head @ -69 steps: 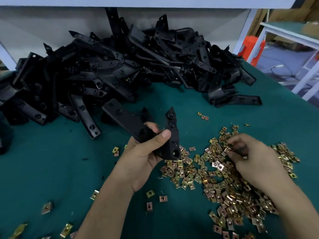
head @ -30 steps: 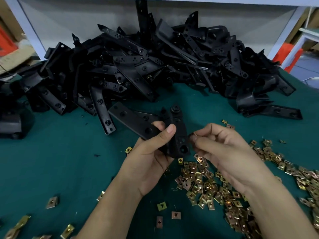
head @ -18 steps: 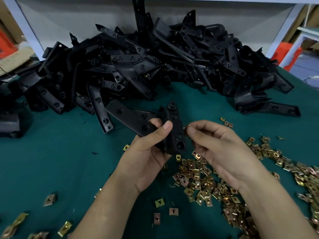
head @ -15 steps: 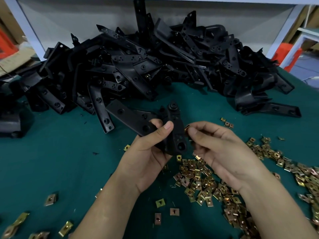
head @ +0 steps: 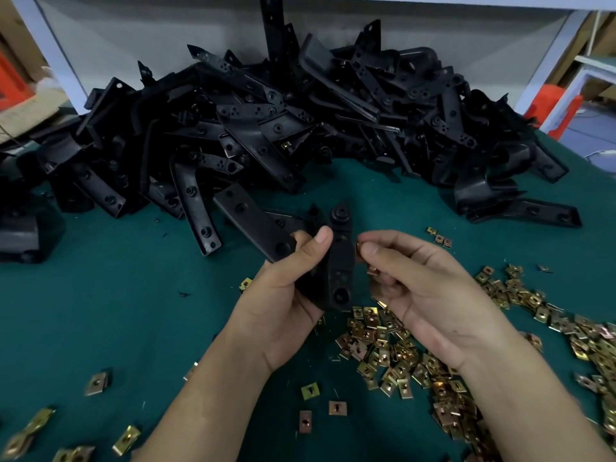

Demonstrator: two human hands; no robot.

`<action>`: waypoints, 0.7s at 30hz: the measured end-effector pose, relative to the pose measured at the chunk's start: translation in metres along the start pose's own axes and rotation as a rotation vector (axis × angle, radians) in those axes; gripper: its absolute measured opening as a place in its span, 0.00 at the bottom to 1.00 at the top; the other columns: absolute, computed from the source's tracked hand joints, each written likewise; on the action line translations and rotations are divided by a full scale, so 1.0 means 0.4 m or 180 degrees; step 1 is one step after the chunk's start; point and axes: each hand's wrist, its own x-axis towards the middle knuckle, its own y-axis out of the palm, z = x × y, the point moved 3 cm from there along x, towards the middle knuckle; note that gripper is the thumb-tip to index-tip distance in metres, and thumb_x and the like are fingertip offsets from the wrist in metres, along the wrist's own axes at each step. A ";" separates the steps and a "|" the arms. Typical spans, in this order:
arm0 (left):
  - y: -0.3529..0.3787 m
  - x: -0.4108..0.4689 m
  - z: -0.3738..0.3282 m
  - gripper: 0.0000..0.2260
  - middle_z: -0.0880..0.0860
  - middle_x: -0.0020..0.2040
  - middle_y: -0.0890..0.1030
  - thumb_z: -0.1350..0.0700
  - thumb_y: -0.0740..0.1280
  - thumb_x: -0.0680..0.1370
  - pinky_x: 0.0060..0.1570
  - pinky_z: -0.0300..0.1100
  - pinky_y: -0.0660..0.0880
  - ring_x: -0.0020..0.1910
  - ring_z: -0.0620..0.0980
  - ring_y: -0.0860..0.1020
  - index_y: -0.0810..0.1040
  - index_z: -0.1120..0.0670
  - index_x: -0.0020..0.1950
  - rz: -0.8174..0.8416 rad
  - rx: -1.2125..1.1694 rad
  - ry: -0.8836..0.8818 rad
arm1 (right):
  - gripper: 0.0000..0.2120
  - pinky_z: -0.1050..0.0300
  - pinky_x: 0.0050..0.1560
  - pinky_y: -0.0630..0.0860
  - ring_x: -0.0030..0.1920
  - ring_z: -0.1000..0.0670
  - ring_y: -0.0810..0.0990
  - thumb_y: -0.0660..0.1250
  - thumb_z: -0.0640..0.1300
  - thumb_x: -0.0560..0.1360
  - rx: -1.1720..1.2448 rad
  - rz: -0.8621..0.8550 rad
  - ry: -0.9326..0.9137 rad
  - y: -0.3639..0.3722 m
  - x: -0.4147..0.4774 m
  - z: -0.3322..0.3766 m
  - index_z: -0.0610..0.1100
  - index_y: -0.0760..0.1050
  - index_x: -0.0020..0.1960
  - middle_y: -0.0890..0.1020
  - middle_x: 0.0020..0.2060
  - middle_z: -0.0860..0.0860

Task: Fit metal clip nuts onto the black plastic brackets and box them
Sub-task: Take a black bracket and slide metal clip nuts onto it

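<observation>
My left hand (head: 286, 295) grips a black plastic bracket (head: 340, 261) above the table, thumb across its front, one arm of the bracket pointing up and left. My right hand (head: 430, 295) pinches a brass-coloured clip nut (head: 359, 247) between thumb and forefinger, right at the bracket's right edge. More clip nuts (head: 375, 271) sit tucked in that hand's curled fingers. A loose heap of clip nuts (head: 393, 348) lies on the green table below both hands.
A big pile of black brackets (head: 266, 121) fills the back of the green table (head: 116, 311). Stray clip nuts (head: 96, 383) lie at the front left. White frame legs (head: 50, 51) stand behind; an orange object (head: 550, 108) sits off the right edge.
My right hand left the nut heap, rose to the bracket with a clip nut, and now holds it against the bracket's right edge. The left hand has kept hold of the bracket.
</observation>
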 end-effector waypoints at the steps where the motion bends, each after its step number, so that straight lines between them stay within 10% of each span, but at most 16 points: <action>1: -0.001 -0.001 0.001 0.22 0.54 0.54 0.83 0.53 0.78 0.68 0.49 0.43 0.82 0.54 0.50 0.83 0.72 0.53 0.57 0.0012 0.0024 -0.0006 | 0.08 0.65 0.35 0.69 0.28 0.59 0.72 0.74 0.42 0.64 -0.0004 -0.0028 -0.0009 0.000 0.000 0.000 0.47 0.87 0.44 0.81 0.31 0.54; 7: 0.002 -0.005 0.006 0.16 0.49 0.44 0.83 0.55 0.74 0.73 0.39 0.39 0.79 0.45 0.44 0.83 0.66 0.50 0.36 0.0208 0.0202 0.0115 | 0.10 0.68 0.31 0.67 0.27 0.59 0.68 0.76 0.43 0.62 0.0120 -0.0109 -0.0078 0.002 -0.002 0.004 0.46 0.87 0.43 0.79 0.30 0.53; 21: 0.002 -0.003 0.001 0.17 0.50 0.45 0.82 0.55 0.74 0.72 0.40 0.41 0.79 0.46 0.47 0.83 0.65 0.50 0.36 0.0184 0.0386 0.0371 | 0.16 0.71 0.31 0.70 0.26 0.59 0.70 0.79 0.45 0.59 0.0310 -0.0178 0.0256 0.005 -0.004 -0.019 0.45 0.87 0.47 0.87 0.41 0.53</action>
